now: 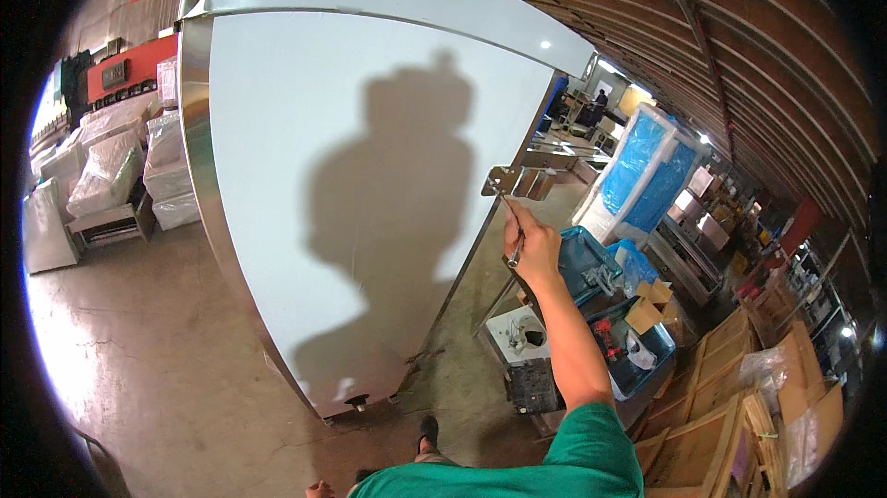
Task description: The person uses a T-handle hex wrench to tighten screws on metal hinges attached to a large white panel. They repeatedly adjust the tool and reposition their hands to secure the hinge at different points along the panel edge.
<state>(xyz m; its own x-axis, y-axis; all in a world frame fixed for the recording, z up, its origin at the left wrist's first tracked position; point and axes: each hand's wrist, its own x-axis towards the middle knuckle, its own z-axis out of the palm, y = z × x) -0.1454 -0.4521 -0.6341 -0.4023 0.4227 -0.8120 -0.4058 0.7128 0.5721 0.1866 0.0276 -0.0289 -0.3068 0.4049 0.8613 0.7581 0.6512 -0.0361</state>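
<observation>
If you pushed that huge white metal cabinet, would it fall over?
Probably not easily. The cabinet looks tall, broad and stiff, so likely heavy. A small foot shows under its corner, so it might scoot on the smooth concrete floor. The right hand merely works at its edge bracket.

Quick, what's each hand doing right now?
Right hand: closed on a slim metal tool at the metal bracket.
Left hand: barely visible, cannot tell.

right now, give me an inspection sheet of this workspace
surface: bare concrete floor, cracked.
job's things: large steel cabinet, white side panel; metal bracket at its edge; slim metal tool.
clutter: blue bins with parts, red drill, cardboard boxes.
grippers: right hand with grip shut on the tool, raised to the bracket; left hand barely visible at the bottom edge.
cables: nothing seen.
surroundings: wrapped units left, blue-wrapped unit right.
</observation>
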